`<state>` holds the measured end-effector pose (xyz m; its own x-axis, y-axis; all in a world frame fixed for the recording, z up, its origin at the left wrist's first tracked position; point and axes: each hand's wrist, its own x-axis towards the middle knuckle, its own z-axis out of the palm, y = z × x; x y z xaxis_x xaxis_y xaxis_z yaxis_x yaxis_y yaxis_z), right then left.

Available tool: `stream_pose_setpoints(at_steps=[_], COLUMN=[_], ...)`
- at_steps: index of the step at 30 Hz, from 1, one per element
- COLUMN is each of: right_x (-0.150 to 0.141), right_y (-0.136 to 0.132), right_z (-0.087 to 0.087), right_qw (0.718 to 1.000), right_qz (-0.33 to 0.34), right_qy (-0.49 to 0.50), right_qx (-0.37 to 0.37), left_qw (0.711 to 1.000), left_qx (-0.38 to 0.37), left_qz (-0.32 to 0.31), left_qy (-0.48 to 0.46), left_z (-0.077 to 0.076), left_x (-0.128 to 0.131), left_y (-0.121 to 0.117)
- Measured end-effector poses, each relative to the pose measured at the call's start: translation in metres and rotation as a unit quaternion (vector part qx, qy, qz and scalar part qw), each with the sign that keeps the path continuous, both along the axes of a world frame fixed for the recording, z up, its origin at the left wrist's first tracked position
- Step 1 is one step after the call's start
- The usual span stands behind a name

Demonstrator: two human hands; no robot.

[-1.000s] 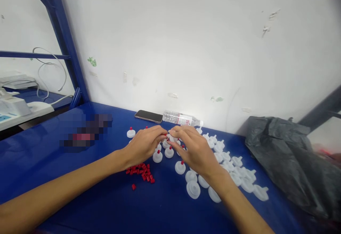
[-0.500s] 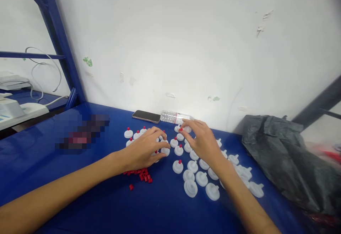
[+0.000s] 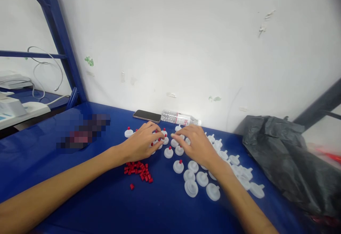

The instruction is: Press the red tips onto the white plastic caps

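My left hand [image 3: 145, 141] hovers low over a cluster of white spouted lids with red caps. Its fingers are bent, with the thumb and index finger apart beside a capped lid [image 3: 159, 144]; part of the cluster is hidden beneath. My right hand [image 3: 198, 143] has thumb and index fingertips brought together at the top of a white lid [image 3: 174, 143], whose tip they cover. Between the hands stands another red-capped lid [image 3: 168, 152]. Loose red caps [image 3: 137, 168] lie in a pile below my left wrist. Several uncapped white lids [image 3: 202, 179] spread around my right forearm.
A phone [image 3: 147, 116] and a clear plastic bottle [image 3: 176, 117] lie along the wall on the blue table [image 3: 106, 202]. At right sits a black plastic bag [image 3: 282, 163]. A blurred-out item [image 3: 82, 134] lies at left, near a blue frame post [image 3: 62, 42].
My left hand has drawn back left and upward, uncovering more red caps and a capped lid. My right fingertips have moved left and slightly down from a lid near the bottle.
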<state>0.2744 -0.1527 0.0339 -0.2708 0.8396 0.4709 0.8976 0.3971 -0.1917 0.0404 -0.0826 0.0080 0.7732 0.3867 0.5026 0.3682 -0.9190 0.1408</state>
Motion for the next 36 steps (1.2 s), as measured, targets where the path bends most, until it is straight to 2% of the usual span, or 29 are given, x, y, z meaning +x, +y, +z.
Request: stream_pose_setpoints(at_steps=[4,10,14,16,18,21,24,30,36], right_x=[0.009,0.019,0.022,0.021,0.020,0.019,0.020,0.018,0.014], right_y=[0.004,0.009,0.022,0.031,0.038,0.042,0.037,0.018,0.009], right_z=[-0.006,-0.028,-0.031,-0.030,-0.029,-0.024,-0.015,-0.002,-0.003], right_qw=[0.998,0.997,0.997,0.998,0.998,0.999,0.999,0.994,0.987], right_qz=[-0.059,-0.058,-0.045,-0.038,-0.031,-0.020,-0.016,-0.035,-0.041], right_qy=[-0.012,-0.042,-0.055,-0.056,-0.054,-0.047,-0.036,-0.007,-0.015], right_qx=[0.007,-0.018,-0.012,-0.006,0.001,0.012,0.028,0.099,0.152], left_qw=[1.000,1.000,0.999,1.000,0.995,0.968,0.943,0.924,0.933], left_qx=[0.000,0.025,0.027,-0.013,-0.090,-0.213,-0.284,-0.343,-0.309], left_qz=[-0.005,-0.003,0.012,0.001,-0.032,-0.081,-0.090,-0.095,-0.113], left_qy=[-0.006,-0.019,-0.034,-0.013,0.030,0.101,0.150,0.139,0.147], left_z=[0.004,0.009,0.018,0.026,0.036,0.049,0.056,0.047,0.039], left_x=[0.002,0.001,-0.001,-0.005,-0.010,-0.016,-0.019,-0.016,-0.012], left_y=[-0.003,-0.005,-0.006,-0.008,-0.010,-0.016,-0.025,-0.036,-0.039])
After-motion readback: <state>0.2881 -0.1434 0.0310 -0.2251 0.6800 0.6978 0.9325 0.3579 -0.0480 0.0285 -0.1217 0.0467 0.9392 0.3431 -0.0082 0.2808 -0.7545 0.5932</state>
